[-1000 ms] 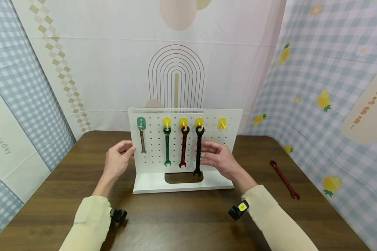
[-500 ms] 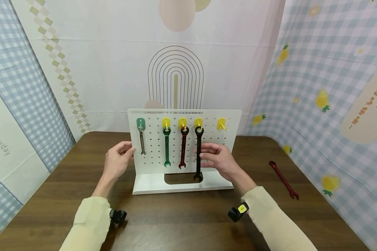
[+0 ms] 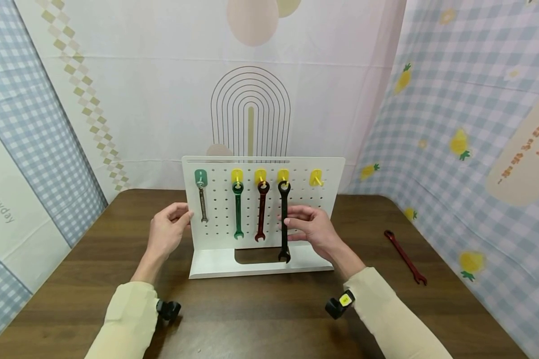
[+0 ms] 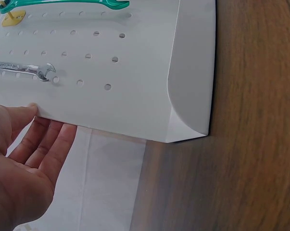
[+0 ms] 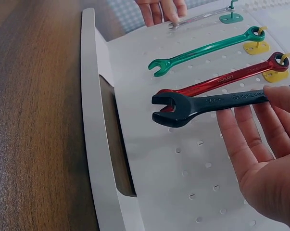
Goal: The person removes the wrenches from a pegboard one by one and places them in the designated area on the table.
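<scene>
A white pegboard stand (image 3: pixel 274 262) stands on the table with wrenches hanging from its hooks. My left hand (image 3: pixel 167 228) pinches the board's left edge between thumb and fingers, below the small silver wrench (image 4: pixel 24 68). My right hand (image 3: pixel 316 230) holds the black wrench (image 5: pixel 202 107) by its shank, thumb in front and fingers behind. The wrench's ring end is at the fourth hook (image 3: pixel 283 174), and its open end tilts out from the board. Left of it hang a red wrench (image 3: pixel 261 214) and a green wrench (image 3: pixel 238 212).
A bare yellow hook (image 3: pixel 316 178) sits at the board's right side. Another dark red wrench (image 3: pixel 405 257) lies on the brown table (image 3: pixel 260 314) to the right. Patterned cloth (image 3: pixel 332 109) hangs behind and at both sides.
The lower end of the black wrench has swung outward from the board, and my right thumb has come onto its front. My left hand stays at the board's edge.
</scene>
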Demonstrator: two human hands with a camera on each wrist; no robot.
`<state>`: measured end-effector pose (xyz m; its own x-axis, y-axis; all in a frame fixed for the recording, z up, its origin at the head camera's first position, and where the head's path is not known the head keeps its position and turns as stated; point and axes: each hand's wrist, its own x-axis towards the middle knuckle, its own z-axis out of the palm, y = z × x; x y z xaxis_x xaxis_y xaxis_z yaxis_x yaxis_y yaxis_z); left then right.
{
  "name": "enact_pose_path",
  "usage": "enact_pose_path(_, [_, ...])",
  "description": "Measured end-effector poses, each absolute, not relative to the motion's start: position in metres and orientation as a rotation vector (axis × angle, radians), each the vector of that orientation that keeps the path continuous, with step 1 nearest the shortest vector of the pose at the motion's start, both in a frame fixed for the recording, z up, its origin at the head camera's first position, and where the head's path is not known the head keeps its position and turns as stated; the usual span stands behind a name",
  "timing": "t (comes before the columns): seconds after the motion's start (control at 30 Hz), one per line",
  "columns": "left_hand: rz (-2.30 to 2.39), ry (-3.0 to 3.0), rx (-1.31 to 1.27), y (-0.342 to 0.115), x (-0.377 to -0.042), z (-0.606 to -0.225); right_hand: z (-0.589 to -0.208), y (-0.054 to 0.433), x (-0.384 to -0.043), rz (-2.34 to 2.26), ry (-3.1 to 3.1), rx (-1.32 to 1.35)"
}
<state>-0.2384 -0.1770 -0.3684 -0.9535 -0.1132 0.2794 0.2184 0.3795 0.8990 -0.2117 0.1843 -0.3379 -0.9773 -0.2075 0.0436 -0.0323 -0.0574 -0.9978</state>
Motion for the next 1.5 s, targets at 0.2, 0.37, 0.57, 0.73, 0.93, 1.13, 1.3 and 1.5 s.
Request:
enact_pose_path(0.2, [-1.597,-2.344,-0.098,-0.177,-0.2388,-0.369,-0.3376,0.1846,-0.2107,-2.188,2.082,-0.251])
enact_pose_path(0.37, [-1.606,-2.333,-0.103,-0.1769,-0.2393,-0.3694,-0.3357,0.1846,-0.2095,-2.194,2.083,-0.234])
enact_pose_path(0.57, [-1.595,-2.336,-0.099,-0.1764,-0.2396,-0.3691,-0.3342,0.1852,-0.2083,-2.199,2.089,-0.235])
enact_pose_path(0.73, [-1.613,-2.326,-0.099,-0.1767,-0.239,-0.368,-0.333,0.1851,-0.2081,-2.209,2.086,-0.241])
enact_pose_path(0.93, [-1.624,-2.325,-0.104,-0.1769,-0.2387,-0.3676,-0.3347,0.185,-0.2089,-2.217,2.084,-0.233])
enact_pose_path(1.13, [-1.626,-2.327,-0.1,-0.177,-0.2382,-0.3679,-0.3335,0.1849,-0.2085,-2.219,2.085,-0.232])
enact_pose_path(1.3, [-1.611,-2.336,-0.098,-0.1771,-0.2383,-0.3683,-0.3323,0.1843,-0.208,-2.232,2.072,-0.247])
enact_pose_path(1.5, [-1.601,-2.336,-0.106,-0.1768,-0.239,-0.3687,-0.3304,0.1841,-0.2069,-2.242,2.074,-0.268])
